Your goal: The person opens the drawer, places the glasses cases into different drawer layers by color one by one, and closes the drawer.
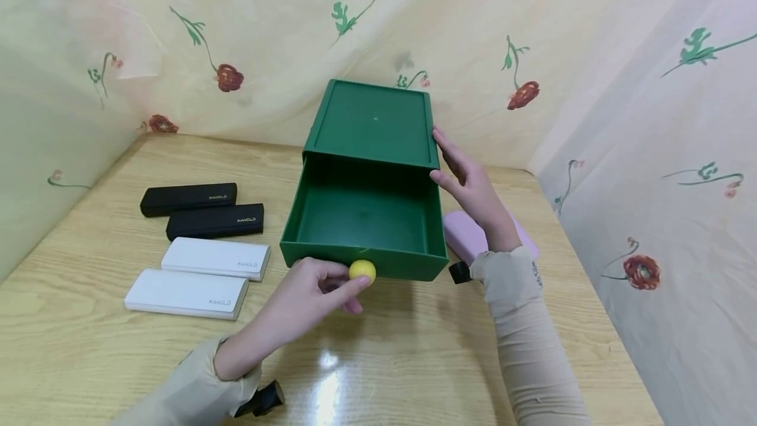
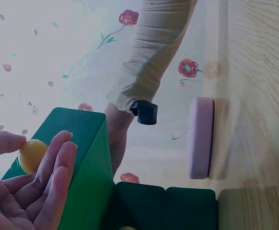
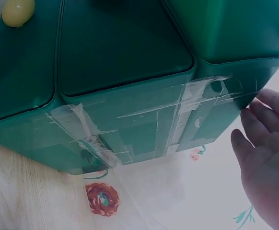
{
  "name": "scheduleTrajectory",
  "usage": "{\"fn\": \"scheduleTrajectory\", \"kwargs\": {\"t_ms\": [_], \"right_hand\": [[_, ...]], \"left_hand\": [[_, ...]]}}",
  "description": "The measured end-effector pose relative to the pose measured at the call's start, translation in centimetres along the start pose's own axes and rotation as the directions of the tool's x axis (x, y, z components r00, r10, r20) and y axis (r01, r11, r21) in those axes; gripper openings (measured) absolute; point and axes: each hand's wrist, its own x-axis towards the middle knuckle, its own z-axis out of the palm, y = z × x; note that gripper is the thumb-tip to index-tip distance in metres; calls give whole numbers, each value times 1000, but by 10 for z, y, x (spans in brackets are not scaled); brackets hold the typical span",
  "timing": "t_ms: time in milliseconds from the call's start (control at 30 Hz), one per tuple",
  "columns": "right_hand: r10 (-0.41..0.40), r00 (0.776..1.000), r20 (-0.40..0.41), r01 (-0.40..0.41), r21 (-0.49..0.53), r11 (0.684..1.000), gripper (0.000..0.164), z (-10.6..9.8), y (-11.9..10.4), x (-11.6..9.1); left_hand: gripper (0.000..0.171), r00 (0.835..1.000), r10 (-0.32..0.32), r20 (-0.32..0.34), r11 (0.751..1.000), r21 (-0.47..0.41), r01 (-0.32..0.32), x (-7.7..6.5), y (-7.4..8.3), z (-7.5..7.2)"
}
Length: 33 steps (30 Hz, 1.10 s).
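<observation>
A green drawer cabinet (image 1: 375, 117) stands at the back of the table, its top drawer (image 1: 357, 219) pulled out toward me. On the front of this drawer is a round yellow knob (image 1: 362, 272). My left hand (image 1: 310, 291) pinches the knob, with the thumb against it in the left wrist view and the other fingers stretched alongside. With fingers extended, my right hand (image 1: 470, 192) rests along the right side of the cabinet near its upper edge. Clear tape (image 3: 192, 105) runs across that side in the right wrist view, where lower drawers (image 3: 125, 48) appear closed.
Two black cases (image 1: 188, 198) and two white cases (image 1: 186, 292) lie at the left. A lilac case (image 1: 464, 234) lies at the right, partly behind my right forearm. Flower-patterned cloth (image 1: 284, 38) hangs behind and beside the wooden table (image 1: 378, 360).
</observation>
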Motion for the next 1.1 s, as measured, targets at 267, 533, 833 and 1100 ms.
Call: {"fn": "scheduleTrajectory", "kwargs": {"t_ms": [267,533,833,1100], "right_hand": [[-18,1000,14,18,21,1000,61,4,-21,-3],[-50,999,-4,50,56,997,58,2,6,1],[-34,999,-16,35,60,998,58,2,6,2],[-29,999,-20,30,65,997,57,3,7,2]], "left_hand": [[33,1000,-7,4,1000,8,7,-3,-1,-1],[33,1000,3,13,1000,4,-3,-5,-1,-2],[33,999,31,39,999,-19,-31,-5,1,-10],[33,999,35,38,996,-78,-32,-11,-2,-24]]}}
